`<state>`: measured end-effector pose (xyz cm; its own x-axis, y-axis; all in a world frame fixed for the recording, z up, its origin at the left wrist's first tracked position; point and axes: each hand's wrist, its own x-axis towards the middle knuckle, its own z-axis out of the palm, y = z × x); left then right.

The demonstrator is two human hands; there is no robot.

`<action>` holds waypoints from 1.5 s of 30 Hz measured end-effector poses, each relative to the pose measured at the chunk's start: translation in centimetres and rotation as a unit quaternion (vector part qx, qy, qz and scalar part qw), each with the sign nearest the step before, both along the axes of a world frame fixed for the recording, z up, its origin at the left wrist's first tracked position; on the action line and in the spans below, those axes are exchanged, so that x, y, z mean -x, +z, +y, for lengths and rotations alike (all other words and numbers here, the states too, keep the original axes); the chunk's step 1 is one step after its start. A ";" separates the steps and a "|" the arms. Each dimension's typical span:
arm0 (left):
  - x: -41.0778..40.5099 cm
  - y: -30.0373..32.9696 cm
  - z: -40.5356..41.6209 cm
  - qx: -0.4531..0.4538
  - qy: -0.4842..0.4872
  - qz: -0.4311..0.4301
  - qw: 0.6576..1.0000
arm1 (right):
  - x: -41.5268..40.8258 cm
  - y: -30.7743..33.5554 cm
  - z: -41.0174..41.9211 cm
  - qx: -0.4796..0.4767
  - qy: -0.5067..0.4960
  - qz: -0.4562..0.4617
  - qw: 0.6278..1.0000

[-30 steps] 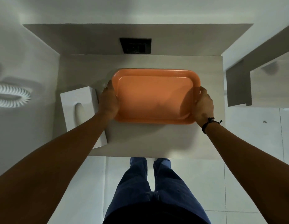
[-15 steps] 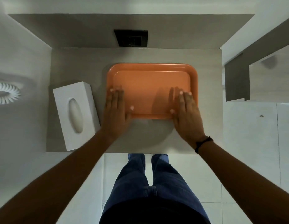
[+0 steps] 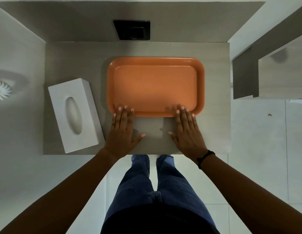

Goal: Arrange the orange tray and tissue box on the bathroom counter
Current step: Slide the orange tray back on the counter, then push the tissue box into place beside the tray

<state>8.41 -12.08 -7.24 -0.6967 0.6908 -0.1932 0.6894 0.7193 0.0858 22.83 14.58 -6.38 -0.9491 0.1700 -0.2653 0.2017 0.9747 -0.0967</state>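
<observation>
The orange tray (image 3: 155, 85) lies flat and empty on the grey bathroom counter (image 3: 79, 53), right of centre. A white tissue box (image 3: 76, 115) with an oval slot sits to its left, slightly angled, near the counter's front left corner. My left hand (image 3: 123, 130) rests flat on the counter, fingers spread, fingertips touching the tray's near rim at the left. My right hand (image 3: 187, 130) lies flat the same way, fingertips on the near rim at the right. Neither hand grips anything.
A black wall plate (image 3: 132, 32) is set in the back wall above the counter. A white coiled hose (image 3: 1, 91) hangs at the far left. A grey partition (image 3: 244, 73) stands to the right. My legs and tiled floor lie below the counter's front edge.
My hands let go of the tray's sides, laid flat over it, then slid back toward me to its near rim. The tray now rests on the counter.
</observation>
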 end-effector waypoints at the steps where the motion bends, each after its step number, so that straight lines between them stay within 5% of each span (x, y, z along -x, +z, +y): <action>1: 0.2 -0.1 0.2 0.000 0.002 0.003 1.000 | 0.2 -0.1 0.1 -0.001 -0.002 0.001 1.000; 29: 6.0 -0.7 3.4 -0.045 0.033 0.056 0.997 | 7.0 0.5 2.0 0.017 -0.017 0.026 0.999; 38: 5.8 4.0 -4.5 -0.061 0.254 0.108 0.959 | 12.8 2.5 -6.4 0.052 0.193 0.082 0.976; 45: 3.2 3.8 -10.7 -0.025 0.369 0.059 0.927 | 14.7 0.2 -13.2 0.067 0.316 0.060 0.944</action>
<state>5.24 -22.79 -3.43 -0.9975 0.0242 -0.0667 0.0184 0.9960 0.0871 8.10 1.37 -6.21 -0.8745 -0.4680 -0.1274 -0.4367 0.8740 -0.2131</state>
